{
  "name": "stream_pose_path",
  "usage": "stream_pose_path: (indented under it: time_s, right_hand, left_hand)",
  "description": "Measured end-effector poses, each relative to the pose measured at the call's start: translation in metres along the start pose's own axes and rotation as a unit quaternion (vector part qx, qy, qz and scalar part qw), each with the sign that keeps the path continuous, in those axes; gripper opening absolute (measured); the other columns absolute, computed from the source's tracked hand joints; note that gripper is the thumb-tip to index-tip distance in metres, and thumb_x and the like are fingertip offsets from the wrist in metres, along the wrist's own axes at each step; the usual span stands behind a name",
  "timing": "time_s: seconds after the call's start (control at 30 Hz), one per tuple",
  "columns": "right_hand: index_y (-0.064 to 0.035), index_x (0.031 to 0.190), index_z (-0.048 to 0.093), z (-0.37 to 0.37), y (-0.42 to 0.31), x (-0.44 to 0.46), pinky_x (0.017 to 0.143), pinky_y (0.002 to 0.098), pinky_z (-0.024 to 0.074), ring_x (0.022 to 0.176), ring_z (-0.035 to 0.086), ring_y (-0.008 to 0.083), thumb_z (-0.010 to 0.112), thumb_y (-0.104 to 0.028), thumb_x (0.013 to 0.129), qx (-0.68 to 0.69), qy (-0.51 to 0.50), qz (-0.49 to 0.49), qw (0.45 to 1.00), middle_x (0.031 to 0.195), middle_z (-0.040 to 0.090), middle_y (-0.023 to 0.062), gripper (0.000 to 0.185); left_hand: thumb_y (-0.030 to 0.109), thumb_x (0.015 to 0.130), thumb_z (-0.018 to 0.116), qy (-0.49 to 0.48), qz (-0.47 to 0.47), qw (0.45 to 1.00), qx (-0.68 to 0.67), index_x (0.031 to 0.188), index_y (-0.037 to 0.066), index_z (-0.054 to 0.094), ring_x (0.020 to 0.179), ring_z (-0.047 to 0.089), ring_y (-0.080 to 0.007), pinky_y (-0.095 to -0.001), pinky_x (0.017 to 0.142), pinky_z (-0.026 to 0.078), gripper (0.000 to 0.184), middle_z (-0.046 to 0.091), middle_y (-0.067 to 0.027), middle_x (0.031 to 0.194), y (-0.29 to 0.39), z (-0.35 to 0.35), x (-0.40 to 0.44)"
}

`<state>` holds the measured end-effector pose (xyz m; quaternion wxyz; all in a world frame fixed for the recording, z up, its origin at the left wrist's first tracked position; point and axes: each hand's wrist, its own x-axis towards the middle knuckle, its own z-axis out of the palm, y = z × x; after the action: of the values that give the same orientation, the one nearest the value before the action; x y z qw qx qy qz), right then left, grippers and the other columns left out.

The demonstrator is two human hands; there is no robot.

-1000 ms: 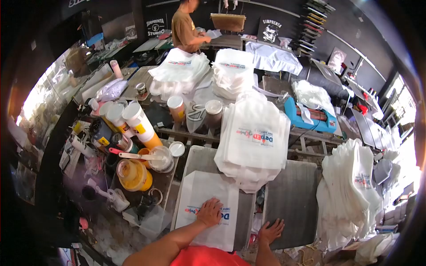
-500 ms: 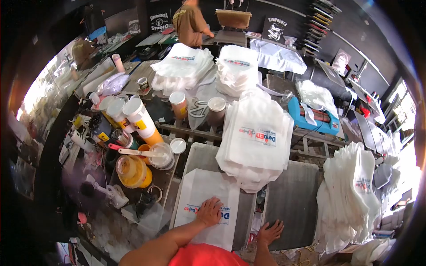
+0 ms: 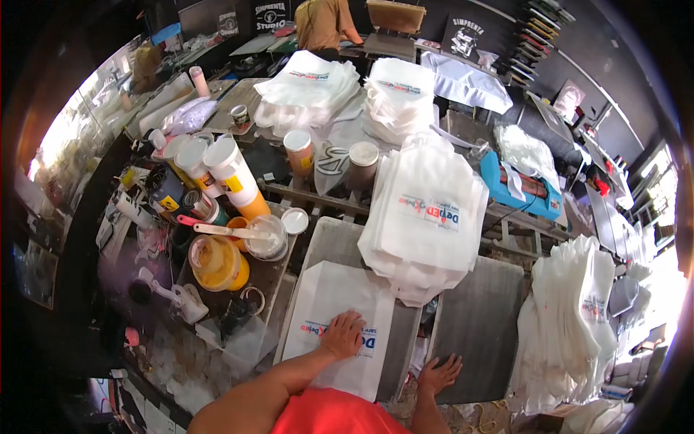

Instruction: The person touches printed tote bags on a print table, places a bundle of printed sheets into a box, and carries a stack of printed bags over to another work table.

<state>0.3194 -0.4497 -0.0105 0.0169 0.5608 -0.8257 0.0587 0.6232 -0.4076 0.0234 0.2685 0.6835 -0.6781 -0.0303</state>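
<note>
My left hand [image 3: 344,335] lies flat with fingers stretched on a white printed bag [image 3: 329,289], over part of its blue and red lettering. That bag is spread on a long grey board [image 3: 325,241]. At the near left edge of a second dark grey board [image 3: 477,318], my right hand [image 3: 441,374] rests with its fingers apart and nothing in it. Beyond the two boards sits a stack of white printed bags [image 3: 426,181], whose near end hangs over them. A further heap of white bags [image 3: 564,318] stands right of the dark board.
Ink tubs, including a yellow one [image 3: 217,267], crowd the left, with a spatula [image 3: 231,231] across a clear tub [image 3: 269,242]. More bag stacks [image 3: 307,90] lie farther back. A blue device [image 3: 520,188] stands at the right. A person [image 3: 325,25] works at the back.
The whole view has shifted slightly, with the far stacks higher in it. Both my hands keep their places, the left on the bag and the right at the dark board's edge.
</note>
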Motion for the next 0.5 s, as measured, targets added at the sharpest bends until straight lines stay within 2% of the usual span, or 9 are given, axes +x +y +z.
stream_pose_path:
  time_s: [0.2,0.27,0.5]
  right_hand:
    - [-0.0119,0.14,0.039,-0.0031,0.0,-0.0002,0.107,0.052,0.025,0.14,0.025,0.0296,0.048,-0.032,0.092,0.008,0.0,-0.003,1.0,0.152,0.028,0.0077,0.053]
    - [-0.012,0.142,0.034,0.004,0.0046,0.0006,0.106,0.0543,0.028,0.141,0.022,0.0299,0.046,-0.034,0.093,-0.012,-0.003,-0.015,1.0,0.153,0.025,0.0087,0.055]
    - [-0.011,0.141,0.038,0.0022,0.0026,0.0008,0.106,0.0537,0.0267,0.14,0.024,0.0304,0.049,-0.032,0.091,0.011,0.003,-0.012,1.0,0.152,0.028,0.0086,0.055]
  left_hand:
    - [0.022,0.078,0.057,-0.002,0.001,1.0,0.001,0.113,0.011,0.054,0.119,0.047,-0.0324,-0.0464,0.096,0.037,0.037,0.05,-0.0117,0.121,0.0007,0.0006,0.0007]
    - [0.022,0.078,0.057,-0.002,0.0,1.0,0.0,0.114,0.011,0.054,0.119,0.047,-0.0324,-0.0468,0.096,0.037,0.038,0.05,-0.0117,0.121,0.0014,-0.0009,0.0016]
    - [0.023,0.078,0.057,-0.004,-0.007,1.0,0.001,0.114,0.011,0.056,0.12,0.047,-0.0319,-0.0467,0.098,0.037,0.038,0.051,-0.011,0.124,-0.0007,0.0044,-0.0012]
